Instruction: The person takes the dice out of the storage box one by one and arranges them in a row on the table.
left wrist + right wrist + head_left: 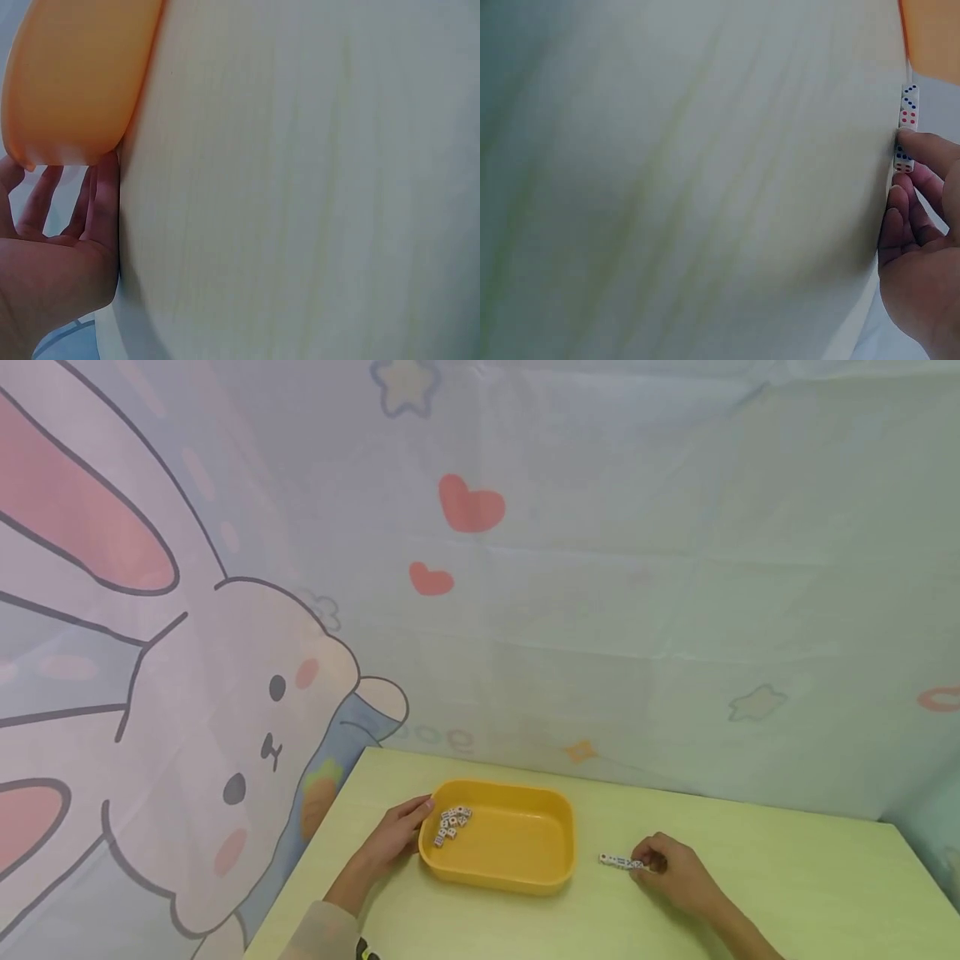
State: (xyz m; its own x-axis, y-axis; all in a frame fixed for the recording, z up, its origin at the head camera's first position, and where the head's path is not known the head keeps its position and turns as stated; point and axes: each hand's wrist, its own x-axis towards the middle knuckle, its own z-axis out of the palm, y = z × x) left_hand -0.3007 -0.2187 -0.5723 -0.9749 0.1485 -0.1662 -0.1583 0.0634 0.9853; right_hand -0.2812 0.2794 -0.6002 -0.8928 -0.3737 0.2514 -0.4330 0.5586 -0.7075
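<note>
A yellow plastic tray (517,887) sits on the table, with several white dice (453,820) clustered at its left end. My left hand (397,831) holds the tray's left side, thumb at the rim and the other fingers against the outer wall; the left wrist view shows this hand (67,262) below the tray's end wall (75,97). To the right of the tray, more dice (617,861) form a straight row on the tabletop. At the row's right end, my right hand (675,872) pinches a die. Up close, the row (909,105) shows red and blue pips beside my thumb (926,148).
The pale yellow-green tabletop (787,860) reaches back to a wall cloth (600,652) printed with a rabbit, hearts and stars. A small black-and-yellow item (365,950) shows at the bottom edge beside my left sleeve (324,931).
</note>
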